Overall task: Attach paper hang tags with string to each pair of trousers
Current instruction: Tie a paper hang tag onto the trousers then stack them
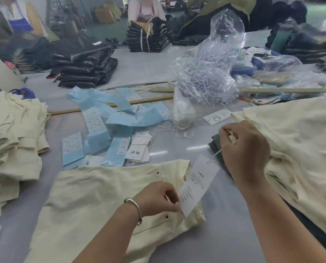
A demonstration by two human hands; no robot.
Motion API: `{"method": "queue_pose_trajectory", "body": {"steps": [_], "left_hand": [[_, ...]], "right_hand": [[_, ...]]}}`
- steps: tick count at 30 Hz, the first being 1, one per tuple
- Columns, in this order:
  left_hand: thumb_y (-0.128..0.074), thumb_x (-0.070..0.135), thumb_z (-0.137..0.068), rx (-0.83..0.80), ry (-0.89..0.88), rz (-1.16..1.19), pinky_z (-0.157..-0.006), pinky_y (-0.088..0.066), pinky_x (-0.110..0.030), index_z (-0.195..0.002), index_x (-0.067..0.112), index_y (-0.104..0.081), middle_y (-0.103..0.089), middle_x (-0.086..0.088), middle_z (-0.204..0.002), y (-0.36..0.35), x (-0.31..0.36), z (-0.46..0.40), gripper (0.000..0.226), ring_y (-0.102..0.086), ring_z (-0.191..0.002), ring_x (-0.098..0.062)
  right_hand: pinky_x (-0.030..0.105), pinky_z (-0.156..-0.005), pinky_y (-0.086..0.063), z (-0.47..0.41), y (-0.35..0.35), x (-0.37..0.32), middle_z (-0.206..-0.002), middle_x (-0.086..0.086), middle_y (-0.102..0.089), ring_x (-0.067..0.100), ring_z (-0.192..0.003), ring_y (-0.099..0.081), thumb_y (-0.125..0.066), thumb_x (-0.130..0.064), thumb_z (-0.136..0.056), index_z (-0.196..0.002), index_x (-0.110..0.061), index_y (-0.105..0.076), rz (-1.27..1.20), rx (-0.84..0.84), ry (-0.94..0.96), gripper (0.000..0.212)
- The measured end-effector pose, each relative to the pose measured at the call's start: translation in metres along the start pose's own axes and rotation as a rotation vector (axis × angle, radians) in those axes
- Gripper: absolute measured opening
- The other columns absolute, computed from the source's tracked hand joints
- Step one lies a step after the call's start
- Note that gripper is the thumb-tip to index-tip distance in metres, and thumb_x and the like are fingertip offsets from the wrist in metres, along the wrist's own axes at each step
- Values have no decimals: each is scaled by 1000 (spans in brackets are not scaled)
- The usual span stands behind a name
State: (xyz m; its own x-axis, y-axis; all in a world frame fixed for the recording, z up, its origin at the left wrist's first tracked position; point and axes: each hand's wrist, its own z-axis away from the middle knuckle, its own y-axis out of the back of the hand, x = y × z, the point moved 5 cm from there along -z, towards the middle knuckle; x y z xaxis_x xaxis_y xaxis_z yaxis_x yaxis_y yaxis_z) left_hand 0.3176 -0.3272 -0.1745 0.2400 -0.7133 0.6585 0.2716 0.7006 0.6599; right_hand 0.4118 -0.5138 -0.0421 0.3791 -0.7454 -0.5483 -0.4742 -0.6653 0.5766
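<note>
**Tag Goes On: One Pair in Hand, Stacks on Either Side**

A worker at a garment counter [224, 221] fits a white paper hang tag [197, 186] to a cream pair of trousers [105, 202] lying flat under the hands. The left hand [158, 198] pinches the tag's lower corner between thumb and fingertips; the right hand [243, 150], raised above and beyond it, has its fingers curled and appears to pinch the thin white string [216, 153] that runs down to the tag's upper end. The tag is held up between the two hands, over the trousers' waistband edge, its long axis slanting from near-left to far-right, the strung end pointing up toward the right hand, printed face toward the camera. Whether the string already passes through the garment cannot be told.

Judging by the layout, the job is midway. A folded cream stack [12, 149] sits well to the left of the left hand and a larger cream heap [295, 149] lies just beside the right hand; which pile is finished and which is waiting is not clear, as no tags show on either. Beyond the hands lie loose hang tags [139, 150], blue label strips [120, 118] and a clear bag of strings [209, 73]. This pair's tag looks not yet secured
</note>
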Motion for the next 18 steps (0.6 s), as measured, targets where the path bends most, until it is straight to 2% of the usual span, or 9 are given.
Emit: {"method": "queue_pose_trajectory", "body": {"steps": [3,6,9,11,13,16,18], "left_hand": [[-84,29,-67,-61,11,-37,-70,-51,-19,-88,27,-65,-63,15,-88,-17,-3,-3,28,-59,-73,-3],[-83,37,-67,13,-23,-66,-72,-51,-25,-86,26,-64,-63,13,-79,-25,-3,-6,29,-53,-66,1],[-66,64,-58,133,-44,-12,-69,-50,-26,-88,30,-63,-61,13,-74,-29,3,-4,45,-51,-64,-1],[-54,72,-55,190,-81,-40,-68,-48,-26,-90,32,-64,-56,13,-74,-33,6,-5,55,-50,-65,-3],[-61,65,-64,170,-120,-86,-72,-47,-28,-91,30,-66,-49,13,-77,-41,7,-10,44,-49,-70,-5],[-69,38,-80,154,-141,-134,-77,-46,-31,-85,25,-67,-44,13,-79,-52,8,-16,14,-50,-74,-7],[-70,30,-82,167,-147,-67,-74,-46,-27,-78,23,-62,-47,13,-77,-53,9,-17,11,-48,-71,-5]], "right_hand": [[27,-55,-34,5,-3,-8,-74,8,-60,27,-61,-55,-69,-13,-83,-82,-10,-73,-62,39,115,5],[27,-52,-33,8,2,-14,-70,9,-56,24,-56,-51,-70,-11,-84,-80,-8,-73,-67,143,205,6],[27,-55,-33,-5,12,-4,-72,10,-55,24,-58,-51,-67,-12,-86,-85,-7,-74,-84,237,179,8],[27,-57,-35,-15,16,3,-77,11,-55,25,-60,-51,-65,-14,-88,-85,-6,-73,-87,241,153,11],[28,-63,-40,-15,13,4,-81,12,-54,27,-69,-53,-64,-10,-87,-84,-4,-70,-101,205,197,10],[29,-69,-42,-1,0,0,-85,13,-54,28,-79,-55,-66,-4,-84,-81,-2,-69,-145,75,264,5],[30,-70,-44,14,-12,3,-86,14,-55,27,-80,-55,-69,-1,-82,-79,-1,-69,-177,-25,262,3]]}}
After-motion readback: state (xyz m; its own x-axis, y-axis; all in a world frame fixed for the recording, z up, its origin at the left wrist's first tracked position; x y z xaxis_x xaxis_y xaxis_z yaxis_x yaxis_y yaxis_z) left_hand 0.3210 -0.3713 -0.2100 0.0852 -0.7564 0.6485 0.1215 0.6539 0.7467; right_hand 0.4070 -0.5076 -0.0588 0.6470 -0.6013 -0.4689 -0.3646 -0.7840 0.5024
